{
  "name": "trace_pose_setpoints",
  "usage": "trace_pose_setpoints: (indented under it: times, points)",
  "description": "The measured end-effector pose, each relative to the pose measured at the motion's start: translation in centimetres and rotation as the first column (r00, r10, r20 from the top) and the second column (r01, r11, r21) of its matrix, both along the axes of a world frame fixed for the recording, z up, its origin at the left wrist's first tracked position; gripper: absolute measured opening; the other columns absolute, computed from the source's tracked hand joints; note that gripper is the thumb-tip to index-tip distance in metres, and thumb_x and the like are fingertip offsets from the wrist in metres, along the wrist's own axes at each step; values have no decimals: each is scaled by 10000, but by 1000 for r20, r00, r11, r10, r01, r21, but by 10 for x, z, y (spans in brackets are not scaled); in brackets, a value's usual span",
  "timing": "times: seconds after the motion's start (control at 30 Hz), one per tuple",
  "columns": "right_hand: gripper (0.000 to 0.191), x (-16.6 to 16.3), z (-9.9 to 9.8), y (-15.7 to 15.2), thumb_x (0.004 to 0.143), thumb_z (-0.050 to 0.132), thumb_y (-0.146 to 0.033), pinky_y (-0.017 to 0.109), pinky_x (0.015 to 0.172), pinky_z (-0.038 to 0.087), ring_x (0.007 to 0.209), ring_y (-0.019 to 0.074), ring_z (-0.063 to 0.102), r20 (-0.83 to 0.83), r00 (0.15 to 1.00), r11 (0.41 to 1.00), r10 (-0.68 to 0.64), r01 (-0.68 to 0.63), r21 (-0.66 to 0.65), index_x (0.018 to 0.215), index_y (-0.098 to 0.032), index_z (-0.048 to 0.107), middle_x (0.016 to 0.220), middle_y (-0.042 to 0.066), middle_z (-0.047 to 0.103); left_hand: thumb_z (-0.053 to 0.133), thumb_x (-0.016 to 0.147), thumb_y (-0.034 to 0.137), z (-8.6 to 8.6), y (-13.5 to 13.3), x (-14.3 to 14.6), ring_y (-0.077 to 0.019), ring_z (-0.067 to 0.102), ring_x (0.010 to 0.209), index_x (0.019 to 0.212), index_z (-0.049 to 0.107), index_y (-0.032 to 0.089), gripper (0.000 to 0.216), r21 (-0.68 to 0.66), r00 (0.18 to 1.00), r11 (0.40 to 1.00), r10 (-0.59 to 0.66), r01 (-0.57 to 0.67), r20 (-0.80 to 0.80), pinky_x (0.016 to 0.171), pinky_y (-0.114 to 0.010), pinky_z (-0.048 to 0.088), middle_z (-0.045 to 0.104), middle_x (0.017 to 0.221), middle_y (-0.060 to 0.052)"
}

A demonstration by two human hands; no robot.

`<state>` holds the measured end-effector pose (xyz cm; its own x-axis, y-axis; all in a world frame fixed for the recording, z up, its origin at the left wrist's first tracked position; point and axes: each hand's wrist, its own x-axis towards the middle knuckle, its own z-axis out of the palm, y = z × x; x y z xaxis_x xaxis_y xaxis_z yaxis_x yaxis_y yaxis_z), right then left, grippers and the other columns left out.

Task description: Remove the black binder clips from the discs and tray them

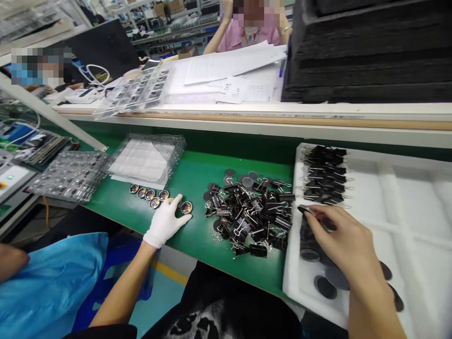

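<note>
My left hand [165, 222], in a white glove, rests on the green bench with thumb and fingers apart. A small round part with a shiny rim and coppery centre [186, 207] lies at its fingertips, and several like it [150, 194] lie just beyond. My bare right hand [344, 235] pinches a thin black disc [302, 209] over the white foam tray [374, 207]. Below that hand, more black discs [325, 287] lie in the tray, some hidden by the hand. Rows of black binder clips [325, 174] fill the tray's far left part.
Between my hands is a heap of black binder clips [252, 214] with loose dark discs [247, 181]. Clear plastic trays [148, 157] are stacked behind my left hand. A shelf edge [226, 123] crosses above the bench, bearing papers and black foam [367, 56]. Other people sit nearby.
</note>
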<state>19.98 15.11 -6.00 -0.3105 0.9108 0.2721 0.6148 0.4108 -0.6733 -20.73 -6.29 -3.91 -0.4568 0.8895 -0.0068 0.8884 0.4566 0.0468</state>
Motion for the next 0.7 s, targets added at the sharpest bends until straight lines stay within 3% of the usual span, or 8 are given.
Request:
trace_pose_setpoints:
  times: [0.1,0.2,0.27,0.33,0.4,0.5,0.6,0.7]
  points:
    - [255,-8,9,-6,903,670,-448,358,775,568,812,212,707,-222,975,979,-2,-43,-198,1019,-233,745,967,66,748,625,903,512,0,19,-13,-267,674,1057,1239,650,201,458,-28,977,978,-203,205,63,940,-380,543,653,1169,-110]
    - [307,-17,19,-12,887,715,-480,342,681,598,730,201,719,-472,880,872,-43,-197,-448,1045,-219,750,898,68,768,654,863,516,6,33,-21,-260,688,928,1052,682,192,376,-61,956,954,-292,293,27,844,-365,554,686,1006,-86]
    - [292,-24,24,-17,887,733,-452,334,646,614,701,191,726,-602,798,816,-34,-326,-478,1065,-222,752,879,58,773,691,824,503,19,44,-14,-242,692,862,992,675,194,352,4,956,956,-293,293,-21,791,-339,553,696,943,-70]
    - [187,-30,27,-22,901,739,-344,338,702,639,786,192,752,-706,707,865,52,-385,-323,1055,-240,766,937,52,774,710,800,480,37,58,8,-217,695,820,992,662,196,347,149,957,946,-281,288,-67,751,-310,548,705,926,-56]
    - [180,-35,29,-29,909,719,-189,356,813,652,935,201,762,-726,650,935,223,-354,-29,1061,-262,782,1024,53,767,722,780,466,56,75,44,-203,698,792,999,662,203,347,244,931,898,-352,366,-101,726,-300,542,717,922,-44]
    - [370,-39,27,-35,916,644,-38,389,939,645,1134,225,727,-570,672,879,473,-310,363,1182,-266,762,1131,77,756,733,750,506,70,103,108,-228,699,757,962,686,213,366,219,785,754,-597,620,-164,692,-340,525,735,891,-44]
    - [412,-40,23,-36,946,572,-41,410,1004,619,1280,249,653,-351,705,769,617,-444,460,1275,-241,717,1217,102,750,711,729,442,64,126,152,-230,685,711,923,701,221,294,214,712,680,-683,701,-163,665,-355,498,727,844,-40]
    - [435,-39,24,-35,935,539,-61,475,1104,540,1326,264,618,-267,688,729,674,-562,392,1285,-256,706,1246,83,748,694,704,389,54,136,165,-243,679,727,950,710,217,300,142,699,685,-705,715,-117,675,-368,491,714,837,-55]
